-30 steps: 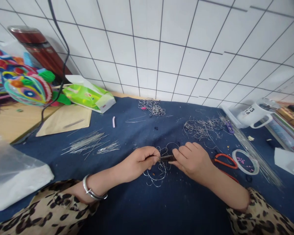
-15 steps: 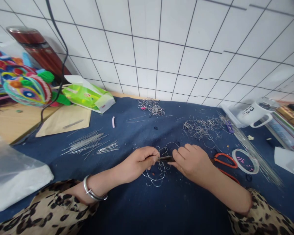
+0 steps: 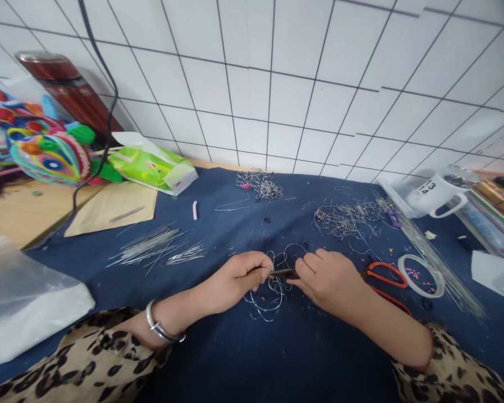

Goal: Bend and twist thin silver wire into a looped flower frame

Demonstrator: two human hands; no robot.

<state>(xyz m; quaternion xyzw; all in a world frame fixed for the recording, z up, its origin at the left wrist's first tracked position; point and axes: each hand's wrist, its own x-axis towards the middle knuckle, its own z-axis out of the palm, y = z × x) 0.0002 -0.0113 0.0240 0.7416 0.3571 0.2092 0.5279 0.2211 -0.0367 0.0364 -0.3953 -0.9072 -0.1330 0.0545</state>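
Observation:
My left hand (image 3: pixel 246 274) is closed, thumb and fingers pinched on a thin wire. Loops of thin silvery wire (image 3: pixel 273 314) lie on the dark blue cloth just under both hands. Wrapped round a dark narrow-tipped metal tool (image 3: pixel 288 273) is my right hand (image 3: pixel 325 280). Its tip meets the left fingertips; most of the tool is hidden in the right fist, so its exact kind is unclear. Close behind the right wrist are orange-red scissor-like handles (image 3: pixel 387 275), partly covered by the forearm.
Straight wires (image 3: pixel 151 244) lie at left, and tangled wires (image 3: pixel 348 217) at right. A round dish (image 3: pixel 441 280) of pink beads, a white mug (image 3: pixel 424 196) and long thin rods stand right. On the left are a plastic bag (image 3: pixel 29 313), a green packet (image 3: pixel 153 168) and a red flask (image 3: pixel 73 92).
The dark tool's tip has shifted slightly towards my left fingers. Both hands stay almost in place; the whole view has moved a little.

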